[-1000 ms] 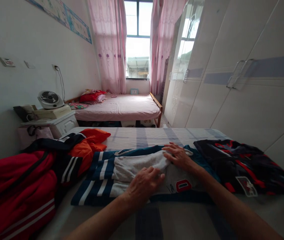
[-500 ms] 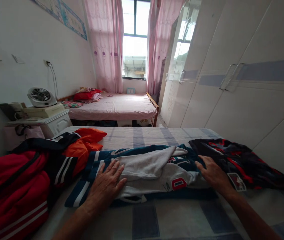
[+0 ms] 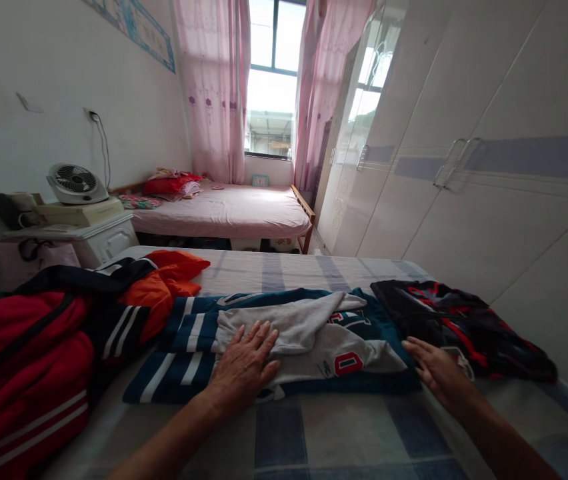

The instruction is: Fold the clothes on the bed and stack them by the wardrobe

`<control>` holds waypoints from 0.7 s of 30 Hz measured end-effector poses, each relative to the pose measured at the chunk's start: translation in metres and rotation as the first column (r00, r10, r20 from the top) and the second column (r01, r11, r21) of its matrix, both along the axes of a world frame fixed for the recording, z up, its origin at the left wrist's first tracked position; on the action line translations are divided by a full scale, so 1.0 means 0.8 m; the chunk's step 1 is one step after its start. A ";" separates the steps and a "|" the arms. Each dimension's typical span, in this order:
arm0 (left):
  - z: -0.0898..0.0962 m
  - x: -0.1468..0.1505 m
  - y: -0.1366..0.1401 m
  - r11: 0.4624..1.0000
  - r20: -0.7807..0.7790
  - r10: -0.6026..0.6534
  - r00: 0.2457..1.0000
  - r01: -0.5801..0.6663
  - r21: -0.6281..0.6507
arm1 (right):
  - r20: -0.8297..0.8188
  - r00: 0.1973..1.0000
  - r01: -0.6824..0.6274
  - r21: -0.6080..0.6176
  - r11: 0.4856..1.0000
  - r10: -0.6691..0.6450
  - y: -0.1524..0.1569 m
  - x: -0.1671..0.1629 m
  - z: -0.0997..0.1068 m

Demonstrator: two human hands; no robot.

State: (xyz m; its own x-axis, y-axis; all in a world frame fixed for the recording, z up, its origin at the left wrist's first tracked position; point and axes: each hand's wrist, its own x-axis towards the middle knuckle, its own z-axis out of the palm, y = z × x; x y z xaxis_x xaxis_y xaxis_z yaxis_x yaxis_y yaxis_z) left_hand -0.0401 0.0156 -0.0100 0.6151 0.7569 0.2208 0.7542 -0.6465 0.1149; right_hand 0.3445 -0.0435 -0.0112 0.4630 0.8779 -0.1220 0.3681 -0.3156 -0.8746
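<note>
A teal and grey jacket (image 3: 304, 333) with white-striped cuffs and a red "0" lies on the bed with its sleeves folded in. My left hand (image 3: 247, 357) rests flat on its grey sleeve, fingers spread. At the jacket's right end is my right hand (image 3: 437, 367), fingers stretched out and close together, near the fabric's edge; whether it touches is hard to tell. Just beyond that hand lies a folded black and red garment (image 3: 464, 327), its white tag partly covered by the hand.
Red clothing (image 3: 29, 373) and an orange garment (image 3: 169, 283) are heaped on the left of the checked bed sheet (image 3: 344, 433). A fan (image 3: 78, 183) stands on a bedside cabinet. Behind is a second bed with a pink sheet (image 3: 234, 207); a white wardrobe (image 3: 504, 220) lines the right.
My left hand has slid right along the sleeve, from the cuff toward the jacket's middle. My right hand has moved slightly lower and right. The view has shifted a little.
</note>
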 end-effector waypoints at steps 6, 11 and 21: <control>0.028 0.013 -0.005 0.992 0.063 0.076 0.995 -0.069 -0.104 | -0.149 0.964 0.198 -0.150 0.969 -0.220 -0.025 -0.014 0.015; 0.012 0.033 0.000 0.983 0.209 0.031 0.977 0.008 -0.183 | -0.591 0.791 0.139 -0.073 0.988 -0.155 -0.037 -0.038 0.047; 0.023 0.044 0.000 0.924 0.471 0.096 0.877 0.098 -0.371 | -0.757 0.651 0.000 -0.081 0.997 -0.061 0.006 -0.065 0.055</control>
State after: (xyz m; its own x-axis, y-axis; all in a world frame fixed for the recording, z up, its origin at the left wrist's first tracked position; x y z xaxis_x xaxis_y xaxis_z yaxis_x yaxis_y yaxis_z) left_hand -0.0050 0.0159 0.0084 0.5099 0.8399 0.1859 0.5440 -0.4822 0.6867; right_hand 0.2923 -0.0390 0.0327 0.2083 0.8404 -0.5004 -0.4246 -0.3832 -0.8203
